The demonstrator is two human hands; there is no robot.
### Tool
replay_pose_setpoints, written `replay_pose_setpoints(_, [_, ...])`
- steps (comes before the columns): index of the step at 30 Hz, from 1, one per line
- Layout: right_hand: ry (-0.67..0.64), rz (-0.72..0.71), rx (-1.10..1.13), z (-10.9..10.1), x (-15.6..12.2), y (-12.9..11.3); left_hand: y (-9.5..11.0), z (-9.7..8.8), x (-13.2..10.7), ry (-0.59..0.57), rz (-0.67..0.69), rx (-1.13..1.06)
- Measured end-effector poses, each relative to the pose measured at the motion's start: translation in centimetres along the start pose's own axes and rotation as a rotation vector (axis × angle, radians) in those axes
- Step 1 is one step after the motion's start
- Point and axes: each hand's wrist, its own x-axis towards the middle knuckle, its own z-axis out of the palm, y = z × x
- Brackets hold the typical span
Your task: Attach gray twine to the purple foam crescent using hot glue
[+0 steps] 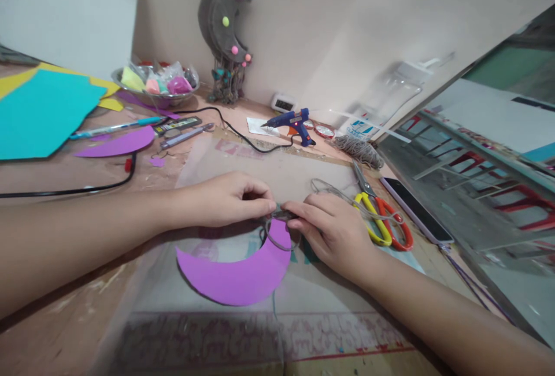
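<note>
A purple crescent moon cutout (236, 276) lies on the printed sheet in front of me, its upper tip between my hands. Grey yarn (277, 242) loops round that tip. My left hand (236, 198) comes in from the left, thumb and forefinger pinched at the yarn by the tip. From the other side my right hand (332, 228) pinches the yarn and a dark bit at the tip, partly hidden by the fingers. A strand of the yarn trails behind my right hand toward scissors (381, 220) with yellow and red handles.
A blue glue gun (290, 124) stands at the back, its black cord running left. A yarn bundle (359, 151) and a phone (416, 209) are at the right. Turquoise sheet (52, 113), pens and a bowl (167, 98) occupy the left. A decorated grey moon (223, 23) hangs behind.
</note>
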Motion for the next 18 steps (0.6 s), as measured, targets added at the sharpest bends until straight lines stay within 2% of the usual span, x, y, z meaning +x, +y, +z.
replay_pose_setpoints(5, [-0.012, 0.012, 0.028, 0.08, -0.01, 0.08, -0.06, -0.07, 0.02, 0.011, 0.028, -0.006])
replay_pose_setpoints(18, [0.008, 0.008, 0.041, 0.07, -0.05, 0.09, 0.19, -0.15, -0.01, -0.001, 0.004, -0.023])
